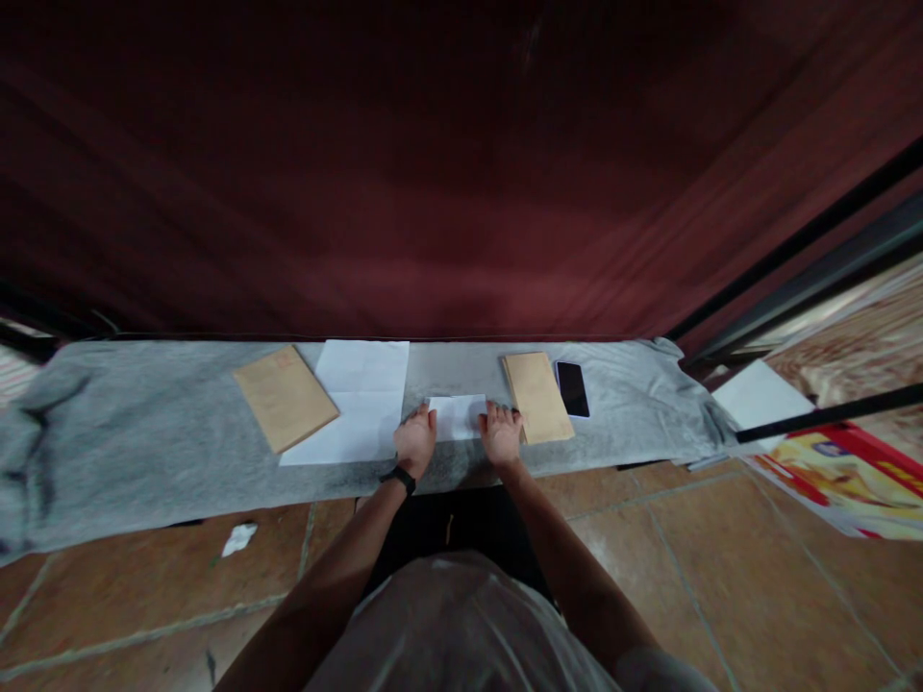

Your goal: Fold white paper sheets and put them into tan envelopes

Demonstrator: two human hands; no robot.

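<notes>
A narrow folded sheet of white paper (457, 417) lies on the grey cloth in front of me. My left hand (416, 439), with a black band on its wrist, is closed on the left end of this paper, thumb along the edge. At the opposite end, my right hand (500, 434) grips the paper with fingers and thumb. Just beyond the right hand is a stack of brown envelopes (539, 396). Left of my left hand, larger white sheets (364, 394) lie spread with fold creases, partly under another brown envelope stack (286, 398).
A dark-screened phone (572, 389) lies right of the envelopes. The grey cloth (159, 423) covers a long narrow surface against a dark red wall (447, 192). A colourful printed box (851, 476) stands at right. Crumpled white paper (238, 539) lies on the tiled floor (692, 538).
</notes>
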